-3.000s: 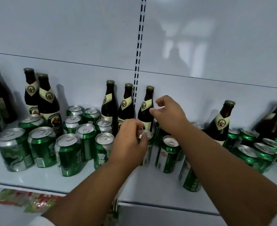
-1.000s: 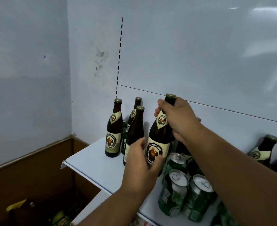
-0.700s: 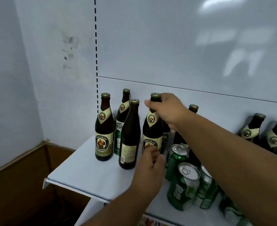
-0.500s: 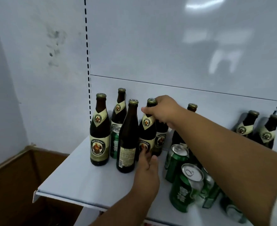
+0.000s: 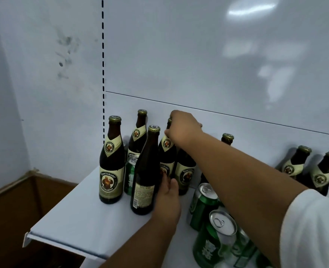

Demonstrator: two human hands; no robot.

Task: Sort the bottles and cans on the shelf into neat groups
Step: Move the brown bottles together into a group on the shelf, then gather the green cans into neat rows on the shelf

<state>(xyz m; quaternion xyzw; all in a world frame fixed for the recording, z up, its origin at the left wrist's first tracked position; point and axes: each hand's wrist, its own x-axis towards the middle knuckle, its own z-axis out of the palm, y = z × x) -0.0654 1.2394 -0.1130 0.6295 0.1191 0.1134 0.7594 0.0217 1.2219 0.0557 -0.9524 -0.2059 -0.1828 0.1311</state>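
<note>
The right hand [image 5: 183, 128] grips the neck of a brown bottle [image 5: 167, 157] near the shelf's [image 5: 78, 219] left end, while the left hand [image 5: 167, 200], fingers loose, steadies its base to seat it upright among the other bottles.

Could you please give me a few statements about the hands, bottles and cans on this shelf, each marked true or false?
1. The right hand grips a bottle by its neck. True.
2. The left hand holds a can. False: it rests low against the bottles.
3. A green can stands among the bottles at the shelf's left end. True.
4. Every bottle shows its front label. False: the nearest bottle shows its back label.
</note>
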